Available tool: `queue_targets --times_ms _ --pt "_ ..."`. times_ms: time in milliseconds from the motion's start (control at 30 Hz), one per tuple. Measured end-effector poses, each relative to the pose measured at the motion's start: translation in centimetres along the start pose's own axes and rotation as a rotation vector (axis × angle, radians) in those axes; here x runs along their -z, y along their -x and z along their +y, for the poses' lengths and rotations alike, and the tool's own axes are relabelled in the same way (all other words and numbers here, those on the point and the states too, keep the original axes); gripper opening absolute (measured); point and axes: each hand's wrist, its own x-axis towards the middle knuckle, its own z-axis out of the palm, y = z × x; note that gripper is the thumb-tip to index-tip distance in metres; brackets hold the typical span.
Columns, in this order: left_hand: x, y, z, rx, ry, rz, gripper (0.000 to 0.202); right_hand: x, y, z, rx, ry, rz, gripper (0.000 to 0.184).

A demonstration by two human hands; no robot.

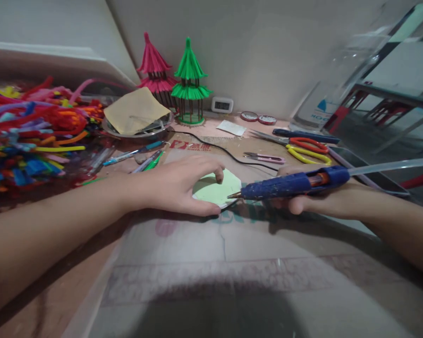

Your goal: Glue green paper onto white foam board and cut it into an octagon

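My left hand [176, 185] curves its thumb and index finger around the edges of a flat pale green piece [211, 188] with angled sides and a dark rim below. My right hand [324, 204] is wrapped round a blue hot glue gun [278, 186], tilted sideways with its metal nozzle pointing left. The nozzle tip is at the right part of the green piece; whether it touches the surface I cannot tell. A translucent glue stick [391, 165] runs out of the gun's back to the right.
Colourful pipe cleaners [45, 126] heap at left beside a metal bowl [109, 129]. Green [190, 75] and pink [155, 61] pagoda models stand by the wall. Scissors [306, 149], pink thread snips [264, 157], a small clock [222, 105] and a clear bottle [313, 103] sit behind my hands. A black cord [222, 148] crosses the cardboard.
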Motion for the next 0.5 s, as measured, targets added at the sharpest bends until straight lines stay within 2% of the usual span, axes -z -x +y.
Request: queue_targets --times_ms 100,233,500 --pt "0.02 -0.06 0.11 0.02 0.004 -0.009 0.044 -0.23 -0.05 -0.47 -0.057 -0.053 -0.087 0.06" --pt "0.22 -0.09 0.37 0.061 -0.004 -0.023 0.046 -0.28 0.27 -0.33 -0.072 -0.018 -0.007 0.052" --pt "0.15 -0.09 0.3 0.059 -0.01 -0.012 0.046 -0.52 0.22 -0.37 -0.111 -0.013 -0.021 0.044"
